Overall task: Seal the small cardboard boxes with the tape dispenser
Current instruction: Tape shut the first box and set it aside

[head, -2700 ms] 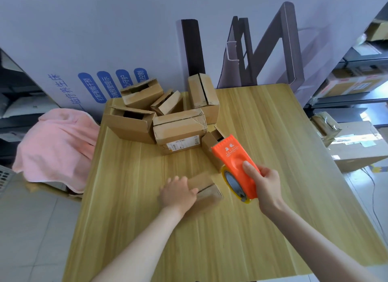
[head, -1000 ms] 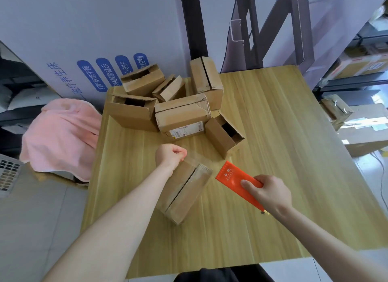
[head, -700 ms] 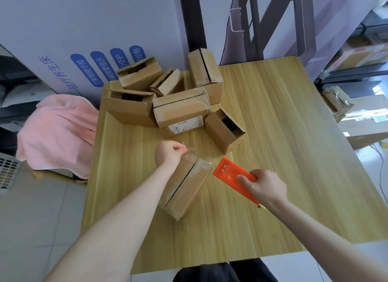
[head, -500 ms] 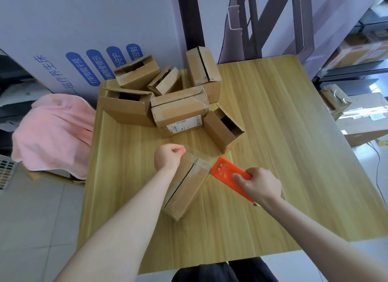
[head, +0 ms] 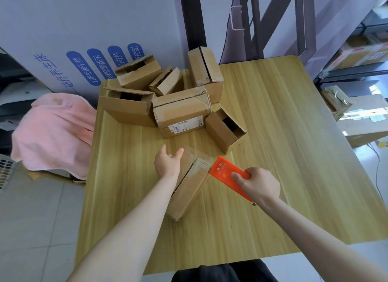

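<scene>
A long brown cardboard box [head: 190, 190] lies diagonally on the tabletop [head: 283, 134]; the flat orange plastic tape dispenser [head: 225, 172] touches its far corner.

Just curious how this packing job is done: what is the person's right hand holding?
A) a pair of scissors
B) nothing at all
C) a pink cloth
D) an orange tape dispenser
D: the right hand grips the orange tape dispenser, whose front end sits at the edge of the small cardboard box nearest the person.
</scene>
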